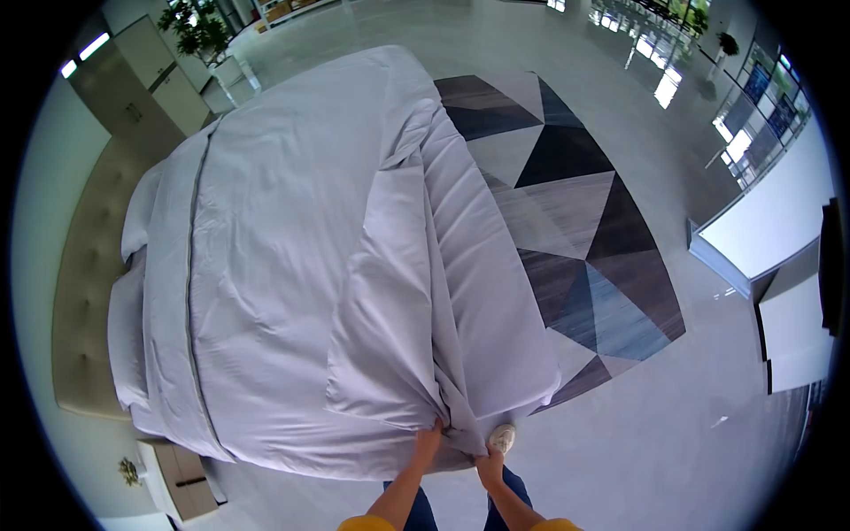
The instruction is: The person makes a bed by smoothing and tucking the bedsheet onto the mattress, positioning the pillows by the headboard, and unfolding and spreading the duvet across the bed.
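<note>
Head view, left hand [430, 437]: at the lower middle of the frame, its grip clamped on a bunched fold of the pale grey duvet [274, 221].
Right hand [489, 465]: just right of the left and a little lower, its grip clamped on the duvet's near corner; the fingers are partly hidden in cloth.
Duvet: spread over the bed from left of centre to the lower middle, with a dark line running down its left part.
Turned-back flap [381, 327]: folded over on the duvet's right side, wrinkled, its lower end beside the left hand.
Mattress [500, 327]: bared along the right of the flap, covered in matching cloth.
Shoe [502, 436]: light-coloured, on the floor just above the right hand.
Pillows [128, 332]: at the bed's left end, partly under the duvet, against a tufted beige headboard [84, 310].
Rug [575, 212]: patterned with triangles, right of the bed.
Nightstand [181, 482]: lower left, a small plant [130, 471] beside it.
Wardrobe [124, 97]: upper left, near a larger potted plant [195, 35].
</note>
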### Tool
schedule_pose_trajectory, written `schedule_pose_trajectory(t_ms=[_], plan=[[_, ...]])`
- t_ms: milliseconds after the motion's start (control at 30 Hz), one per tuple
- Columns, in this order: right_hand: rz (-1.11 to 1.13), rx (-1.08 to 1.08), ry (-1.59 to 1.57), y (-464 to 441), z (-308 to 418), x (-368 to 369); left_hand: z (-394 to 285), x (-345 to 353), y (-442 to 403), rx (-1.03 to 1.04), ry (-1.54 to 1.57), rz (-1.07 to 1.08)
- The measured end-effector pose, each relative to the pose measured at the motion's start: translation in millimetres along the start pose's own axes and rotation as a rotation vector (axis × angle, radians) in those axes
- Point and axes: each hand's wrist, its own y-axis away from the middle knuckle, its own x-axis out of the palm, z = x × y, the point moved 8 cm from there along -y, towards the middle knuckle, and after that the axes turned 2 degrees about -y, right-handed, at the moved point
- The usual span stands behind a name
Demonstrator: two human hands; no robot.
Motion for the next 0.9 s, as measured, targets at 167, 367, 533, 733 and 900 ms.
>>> schedule_pose_trajectory(t_ms=[167, 367, 533, 733, 900], plan=[[0.417, -0.083, 0.206, -47, -14, -20, -45, -12, 10, 0.311, 0.287, -0.23], [0.46, -0.107, -0.314, -125, 94, -43, -165, 21, 105, 0.787, -0.397, -0.066], [0.536, -0.043, -0.381, -163, 196, -90, -178, 137, 133, 1.257, -1.043, 0.159], [0.022, -0.446, 0.519, -179, 201, -94, -190, 180, 145, 1.363, -0.963, 0.131], [-0.478, -0.342, 0.306, -195, 192, -178, -181, 188, 131, 1.259, -1.121, 0.232]])
